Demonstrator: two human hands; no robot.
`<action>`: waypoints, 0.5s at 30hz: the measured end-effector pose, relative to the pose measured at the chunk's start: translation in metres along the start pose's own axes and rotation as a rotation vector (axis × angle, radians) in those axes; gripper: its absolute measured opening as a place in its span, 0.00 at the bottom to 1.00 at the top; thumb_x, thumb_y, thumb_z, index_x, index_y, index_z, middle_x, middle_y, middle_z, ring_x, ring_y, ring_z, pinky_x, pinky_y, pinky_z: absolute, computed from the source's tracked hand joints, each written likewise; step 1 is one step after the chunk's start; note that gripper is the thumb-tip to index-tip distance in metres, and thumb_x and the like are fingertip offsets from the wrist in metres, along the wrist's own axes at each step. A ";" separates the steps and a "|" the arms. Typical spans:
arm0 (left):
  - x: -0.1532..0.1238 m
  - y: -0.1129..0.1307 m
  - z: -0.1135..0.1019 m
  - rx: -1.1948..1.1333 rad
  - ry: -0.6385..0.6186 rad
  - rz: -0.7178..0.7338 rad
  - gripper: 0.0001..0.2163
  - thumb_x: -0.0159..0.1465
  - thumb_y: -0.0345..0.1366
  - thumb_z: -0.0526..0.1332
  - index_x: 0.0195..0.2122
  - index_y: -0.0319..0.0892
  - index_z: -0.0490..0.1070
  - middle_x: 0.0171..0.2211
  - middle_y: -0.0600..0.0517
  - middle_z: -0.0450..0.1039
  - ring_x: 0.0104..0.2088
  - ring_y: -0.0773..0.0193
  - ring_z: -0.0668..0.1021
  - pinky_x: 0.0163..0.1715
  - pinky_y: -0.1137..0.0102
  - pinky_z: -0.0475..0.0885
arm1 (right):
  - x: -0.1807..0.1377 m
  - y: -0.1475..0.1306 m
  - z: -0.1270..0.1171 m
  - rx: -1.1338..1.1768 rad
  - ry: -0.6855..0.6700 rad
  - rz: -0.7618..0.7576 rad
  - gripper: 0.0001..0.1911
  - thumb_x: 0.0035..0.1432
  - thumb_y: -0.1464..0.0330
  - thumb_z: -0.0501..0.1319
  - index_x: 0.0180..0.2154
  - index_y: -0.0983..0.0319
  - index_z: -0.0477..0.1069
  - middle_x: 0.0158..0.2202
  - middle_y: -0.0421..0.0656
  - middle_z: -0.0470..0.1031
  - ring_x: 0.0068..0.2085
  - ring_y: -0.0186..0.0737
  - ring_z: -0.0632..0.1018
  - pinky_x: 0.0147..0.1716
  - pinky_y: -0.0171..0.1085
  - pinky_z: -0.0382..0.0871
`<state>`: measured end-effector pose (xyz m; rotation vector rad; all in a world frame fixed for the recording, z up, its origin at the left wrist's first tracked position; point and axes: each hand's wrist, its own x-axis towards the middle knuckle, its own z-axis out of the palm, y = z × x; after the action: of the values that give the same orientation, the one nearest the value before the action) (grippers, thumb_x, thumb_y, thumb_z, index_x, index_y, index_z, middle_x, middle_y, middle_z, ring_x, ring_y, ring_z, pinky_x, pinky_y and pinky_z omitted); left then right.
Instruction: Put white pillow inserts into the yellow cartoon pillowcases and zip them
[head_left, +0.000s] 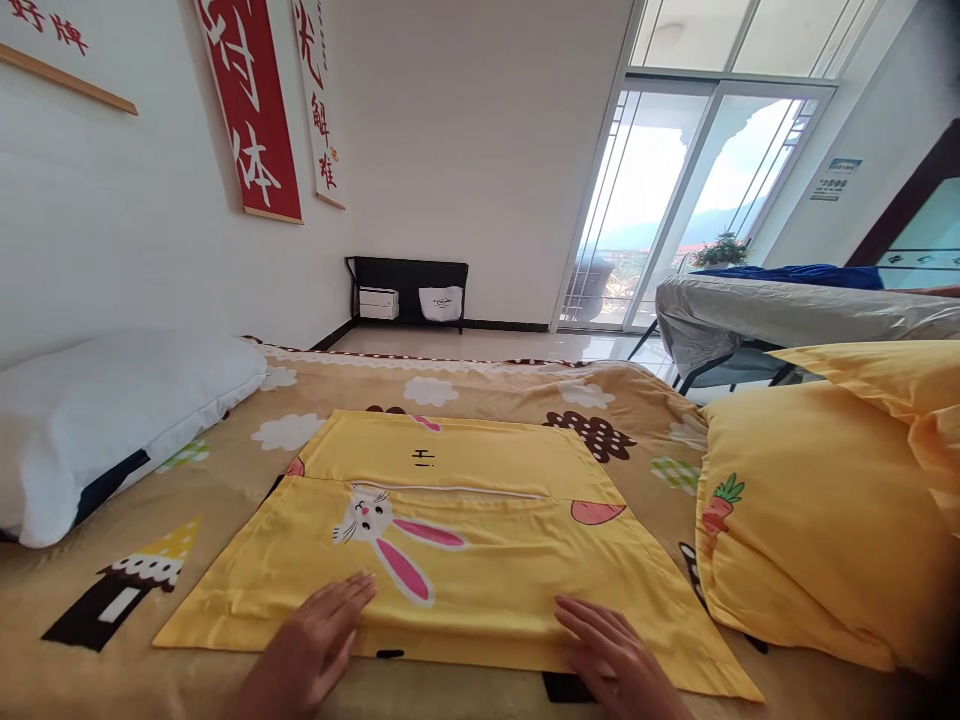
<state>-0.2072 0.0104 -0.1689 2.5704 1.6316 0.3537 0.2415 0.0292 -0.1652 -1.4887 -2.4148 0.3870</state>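
Observation:
A flat, empty yellow pillowcase (465, 540) with a white rabbit print lies spread on the bed in front of me. My left hand (319, 640) rests flat and open on its near left edge, fingers stretched toward the rabbit. My right hand (615, 650) lies flat and open on its near right edge, fingers pointing inward. Neither hand holds anything.
The bed carries a tan cartoon-print sheet (225, 470). A bare white pillow (105, 420) lies at the left by the wall. A stuffed yellow pillow (810, 510) sits at the right. A covered folding bed (787, 315) stands beyond, near glass doors (660, 200).

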 end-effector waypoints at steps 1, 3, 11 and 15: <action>0.014 0.017 0.000 -0.027 0.004 0.094 0.28 0.65 0.35 0.52 0.66 0.55 0.52 0.64 0.55 0.57 0.63 0.58 0.65 0.62 0.59 0.62 | 0.010 -0.016 0.005 -0.009 0.005 -0.062 0.24 0.65 0.54 0.50 0.59 0.50 0.65 0.61 0.41 0.63 0.61 0.47 0.66 0.58 0.49 0.64; 0.037 0.044 0.004 -0.059 0.028 0.238 0.33 0.63 0.29 0.53 0.68 0.51 0.47 0.65 0.52 0.54 0.64 0.58 0.63 0.62 0.58 0.61 | 0.025 -0.039 0.016 -0.057 0.034 -0.197 0.24 0.67 0.58 0.50 0.62 0.52 0.61 0.61 0.43 0.63 0.62 0.45 0.66 0.58 0.47 0.65; 0.049 0.039 0.034 0.015 0.172 0.435 0.27 0.64 0.24 0.52 0.64 0.52 0.58 0.56 0.54 0.71 0.55 0.62 0.74 0.55 0.66 0.71 | 0.036 -0.046 0.033 -0.299 0.364 -0.539 0.15 0.68 0.70 0.51 0.49 0.56 0.73 0.47 0.42 0.78 0.50 0.38 0.77 0.44 0.34 0.71; 0.041 0.043 0.026 0.024 0.203 0.443 0.24 0.66 0.27 0.52 0.63 0.50 0.60 0.55 0.54 0.72 0.54 0.62 0.75 0.54 0.67 0.71 | 0.029 -0.052 0.022 -0.289 0.346 -0.573 0.15 0.67 0.69 0.52 0.51 0.57 0.71 0.47 0.42 0.78 0.50 0.38 0.77 0.45 0.35 0.70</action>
<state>-0.1461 0.0302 -0.1793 2.9851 1.0973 0.6441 0.1780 0.0313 -0.1643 -0.7939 -2.5239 -0.3265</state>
